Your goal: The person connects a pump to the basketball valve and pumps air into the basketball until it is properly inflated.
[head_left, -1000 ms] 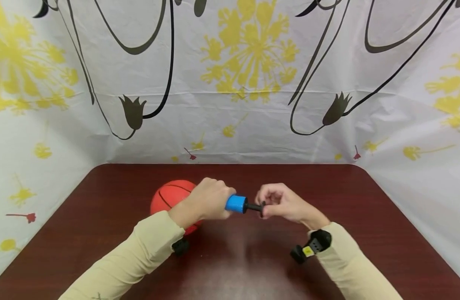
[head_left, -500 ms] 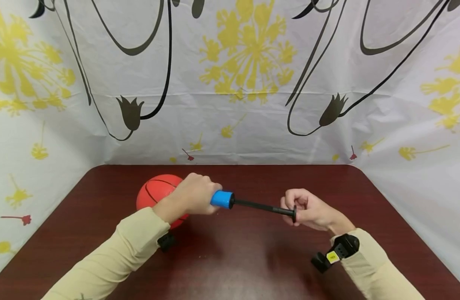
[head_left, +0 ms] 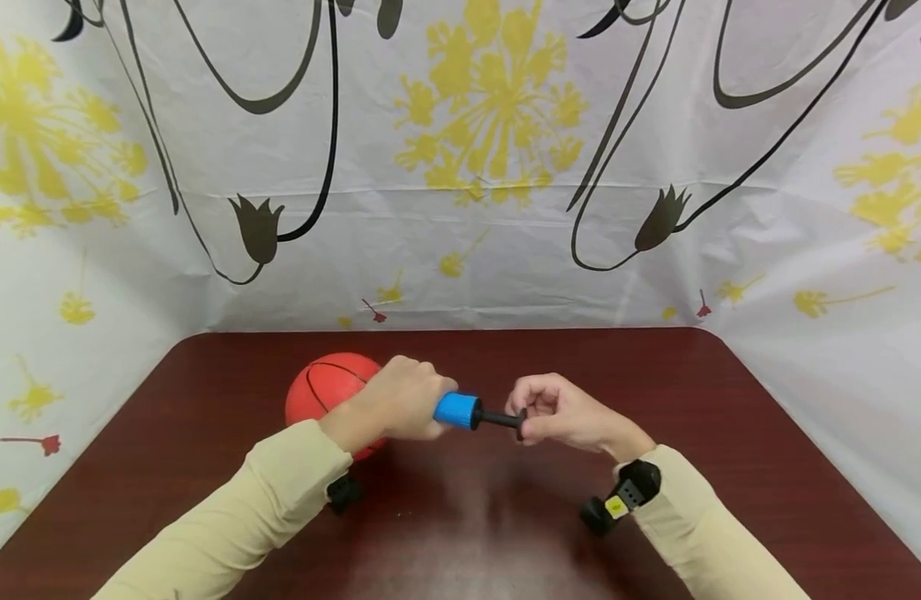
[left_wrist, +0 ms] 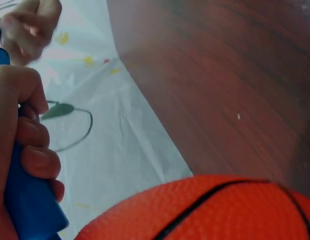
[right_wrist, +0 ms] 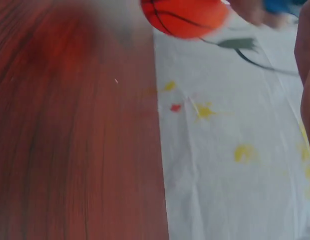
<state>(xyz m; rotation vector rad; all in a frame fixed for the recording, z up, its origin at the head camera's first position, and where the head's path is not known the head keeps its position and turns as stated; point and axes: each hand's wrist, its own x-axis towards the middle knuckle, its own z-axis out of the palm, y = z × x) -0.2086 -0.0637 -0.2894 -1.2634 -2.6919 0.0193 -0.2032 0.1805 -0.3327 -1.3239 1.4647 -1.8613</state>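
Note:
My left hand wraps its fingers around the blue barrel of a hand pump, held nearly level above the table. From the barrel's right end a short length of black plunger rod sticks out. My right hand pinches the black handle at the rod's tip between thumb and fingers. A red-orange toy basketball with black lines is behind and left of my left hand, which partly covers it. In the left wrist view the barrel's lower end is beside the ball. Whether the two are joined is hidden.
A dark red wooden table with rounded far corners lies beneath. White sheeting with yellow flowers and dark vines rises behind it and on both sides. One black wrist camera shows on the right sleeve.
My right hand drew the plunger far out to the right, then pushed it back in toward the barrel. The ball and my left hand swung left, then partly back right.

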